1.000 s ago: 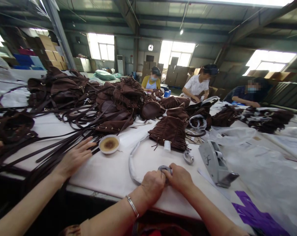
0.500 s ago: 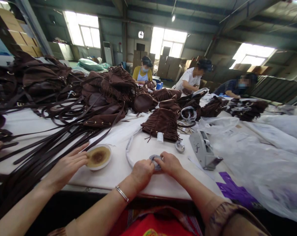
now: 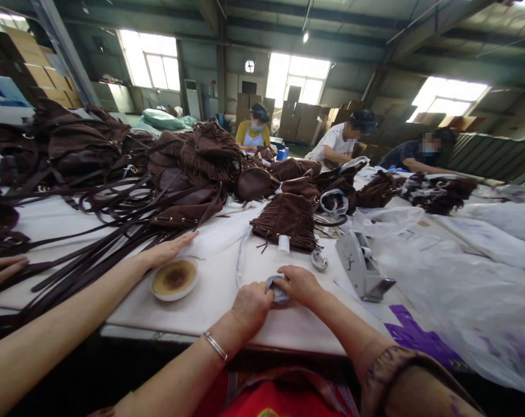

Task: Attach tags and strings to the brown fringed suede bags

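Coil of grey-white wrapped strap [image 3: 281,297] held between your hands, over the bench [image 3: 193,318]. Your left hand [image 3: 252,304] grips its left edge, fingers curled tight; your right hand [image 3: 301,285] pinches its right side. Brown fringed bag [image 3: 284,219] lies beyond.

- The pale grey strap [image 3: 280,295] sits in 1 small coil, held by the left hand [image 3: 252,304] and right hand [image 3: 301,285].
- Its loose length [image 3: 239,263] curves away across the tabletop [image 3: 219,301].
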The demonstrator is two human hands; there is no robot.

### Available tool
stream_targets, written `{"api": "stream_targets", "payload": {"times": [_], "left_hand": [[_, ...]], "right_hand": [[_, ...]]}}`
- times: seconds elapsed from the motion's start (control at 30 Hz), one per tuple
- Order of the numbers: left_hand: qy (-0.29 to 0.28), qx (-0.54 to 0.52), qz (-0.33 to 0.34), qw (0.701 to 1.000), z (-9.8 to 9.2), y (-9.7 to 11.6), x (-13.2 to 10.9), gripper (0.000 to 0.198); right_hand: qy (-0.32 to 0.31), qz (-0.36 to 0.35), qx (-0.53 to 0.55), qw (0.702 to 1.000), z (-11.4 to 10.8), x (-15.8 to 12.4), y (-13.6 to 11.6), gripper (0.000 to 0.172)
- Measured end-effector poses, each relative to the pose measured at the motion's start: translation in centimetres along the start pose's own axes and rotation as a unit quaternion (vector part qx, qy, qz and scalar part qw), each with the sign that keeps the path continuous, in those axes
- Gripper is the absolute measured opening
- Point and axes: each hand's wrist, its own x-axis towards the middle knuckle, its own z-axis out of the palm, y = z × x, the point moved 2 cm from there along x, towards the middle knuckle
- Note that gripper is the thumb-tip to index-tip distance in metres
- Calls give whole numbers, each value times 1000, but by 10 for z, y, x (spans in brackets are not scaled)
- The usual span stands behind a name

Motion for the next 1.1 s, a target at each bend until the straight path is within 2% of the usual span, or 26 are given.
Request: {"api": "stream_targets", "payload": {"times": [0.07, 0.13, 0.23, 0.33, 0.43, 0.5, 0.53, 0.63, 0.7, 0.73, 0.8, 0.9, 0.97, 1.03, 1.1], "left_hand": [[19, -10, -36, 999, 7, 17, 3, 22], [11, -22, -56, 998, 9, 31, 5, 24], [-32, -39, -23, 998, 0, 35, 6, 18], [-43, -28, 61, 997, -15, 19, 4, 16], [-42, 1, 102, 994, -22, 2, 6, 12], [-51, 4, 103, 993, -19, 0, 9, 12], [-52, 0, 94, 994, -15, 3, 11, 13], [-17, -16, 32, 999, 1, 21, 13, 17], [2, -18, -6, 1000, 8, 33, 10, 19], [-1, -20, -14, 1000, 10, 37, 8, 18], [-14, -31, 4, 999, 7, 36, 3, 17], [-11, -26, 73, 997, -9, 18, -1, 15], [-3, -13, 109, 994, -16, 6, 1, 13], [1, -9, 117, 993, -14, 2, 5, 11], [22, -9, 86, 996, -7, 9, 7, 12]], "right_hand": [[2, 113, -20, 993, 3, -4, -3, 40], [-33, 139, -47, 989, 5, -7, -7, 33], [-72, 72, -58, 993, 1, -9, -6, 23], [-91, -49, -61, 993, -7, -11, 1, 21], [-99, -152, -66, 981, -11, -15, 7, 23], [-81, -149, -46, 984, -11, -16, 9, 23], [-66, -119, -34, 990, -11, -17, 10, 24], [-34, 41, -29, 998, -6, -18, 9, 29], [-39, 105, -53, 992, -2, -18, 6, 27], [-44, 102, -66, 992, -1, -18, 4, 26], [-57, 41, -80, 994, -1, -16, 3, 24], [-91, -100, -84, 987, -4, -13, 6, 25], [-104, -163, -86, 977, -7, -13, 9, 26], [-94, -157, -85, 979, -9, -12, 9, 27], [-66, -59, -86, 992, -10, -12, 7, 30]]}}
